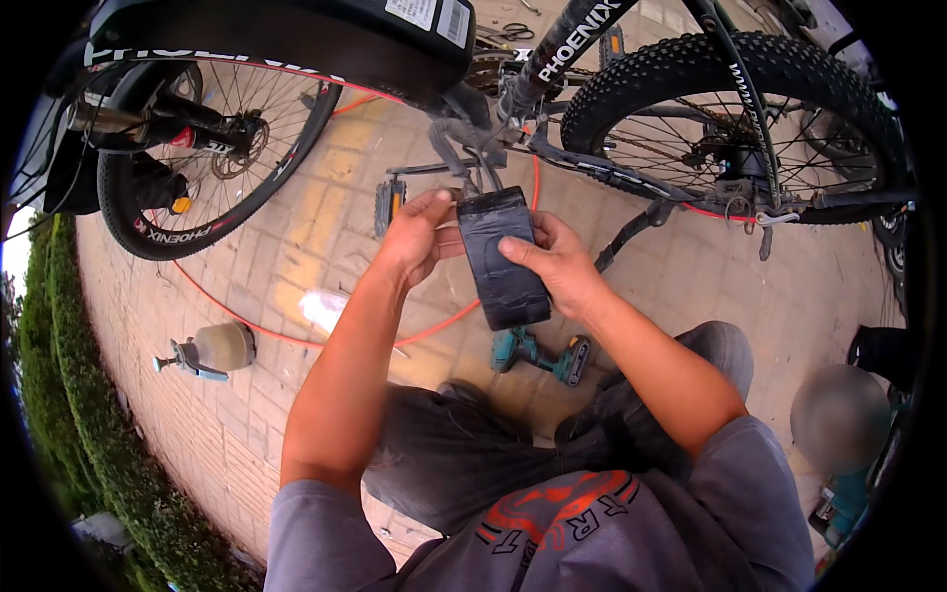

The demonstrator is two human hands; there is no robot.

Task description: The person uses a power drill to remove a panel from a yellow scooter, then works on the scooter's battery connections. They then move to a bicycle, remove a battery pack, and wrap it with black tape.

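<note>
A flat black box wrapped in black tape (501, 271) is tilted in front of me, just below the bicycle's crank area. My right hand (564, 264) grips its right side, thumb lying across the front face and fingers behind. At its upper left edge my left hand (419, 237) is closed in a pinch, its fingertips against the box's edge; what they pinch is too small to make out. Dark cables (480, 176) run from the top of the box up toward the bicycle frame (552, 74).
The bicycle's front wheel (222, 168) stands at left, its rear wheel (730, 128) at right. A pedal (390, 205) hangs beside my left hand. On the paving lie a teal cordless drill (541, 355), an orange hose (242, 314) and a clear plastic bag (324, 309). A pump sprayer (219, 348) stands left.
</note>
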